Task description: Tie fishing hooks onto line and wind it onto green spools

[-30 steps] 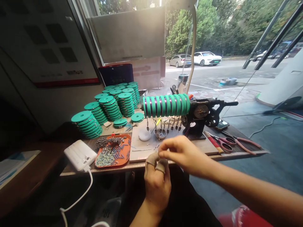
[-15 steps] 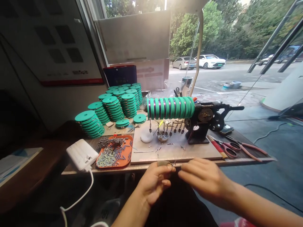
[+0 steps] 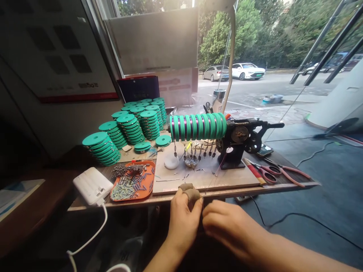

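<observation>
Just off the table's front edge, my left hand (image 3: pixel 185 215) is closed, thumb against the bent index finger, which wears a brown cloth finger cover (image 3: pixel 191 192). A thin pinkish line (image 3: pixel 222 163) slants down from the winder toward these fingertips and seems pinched there. Close beside it, my right hand (image 3: pixel 227 223) is closed with curled fingers; what they hold is hidden. Beyond the hands, a row of green foam spools (image 3: pixel 198 126) with purple line sits on the shaft of a black hand-cranked winder (image 3: pixel 236 145). Small dark weights (image 3: pixel 204 154) dangle below the spools.
An orange tray (image 3: pixel 151 189) holds small metal and yellowish parts. Left of it lies a white power bank (image 3: pixel 92 185) with cable. Behind stand stacked green spools (image 3: pixel 130 130). A small bowl (image 3: pixel 190 162) and white round lump (image 3: pixel 171 163) rest on the board. Scissors (image 3: pixel 268 175) and pliers (image 3: pixel 295 175) lie right.
My left hand has turned, bringing the covered index finger up and curling it against the thumb. My right hand has shifted slightly left and down, its fingers more curled. The whole view has shifted a little.
</observation>
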Demonstrator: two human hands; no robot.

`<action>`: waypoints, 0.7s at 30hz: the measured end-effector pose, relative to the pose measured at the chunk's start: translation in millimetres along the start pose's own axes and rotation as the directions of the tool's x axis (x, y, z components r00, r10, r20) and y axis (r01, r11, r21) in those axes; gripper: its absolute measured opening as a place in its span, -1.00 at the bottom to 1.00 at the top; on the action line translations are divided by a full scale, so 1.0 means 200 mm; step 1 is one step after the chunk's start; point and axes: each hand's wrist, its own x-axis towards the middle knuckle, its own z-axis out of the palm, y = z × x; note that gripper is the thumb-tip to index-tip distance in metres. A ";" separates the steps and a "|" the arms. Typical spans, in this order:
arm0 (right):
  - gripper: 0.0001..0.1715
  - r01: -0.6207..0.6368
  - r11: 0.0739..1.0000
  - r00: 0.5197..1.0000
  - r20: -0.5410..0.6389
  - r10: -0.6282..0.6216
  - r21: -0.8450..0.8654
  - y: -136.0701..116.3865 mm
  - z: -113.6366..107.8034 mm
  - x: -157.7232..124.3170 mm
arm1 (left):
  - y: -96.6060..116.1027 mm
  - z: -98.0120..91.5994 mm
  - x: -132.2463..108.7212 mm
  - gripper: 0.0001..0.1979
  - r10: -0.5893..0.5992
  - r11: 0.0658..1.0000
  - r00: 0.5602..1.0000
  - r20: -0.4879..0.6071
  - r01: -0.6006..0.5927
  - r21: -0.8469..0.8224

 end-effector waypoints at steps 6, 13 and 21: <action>-0.84 -0.443 0.812 0.896 0.156 0.415 0.380 0.05 -0.12 0.43 | -0.10 -0.01 -0.03 -0.73 0.718 0.574 0.692 -0.073 -0.530 0.624; -0.88 -0.305 0.934 0.950 -0.009 0.312 0.188 0.05 -0.10 0.36 | 0.03 -0.06 0.01 -0.89 -0.074 0.983 0.997 0.012 0.075 -0.168; -0.76 0.404 0.615 0.861 0.053 -0.506 -0.677 0.12 0.00 0.05 | 0.05 -0.06 0.08 -0.90 -0.539 0.338 0.653 0.532 0.746 -0.574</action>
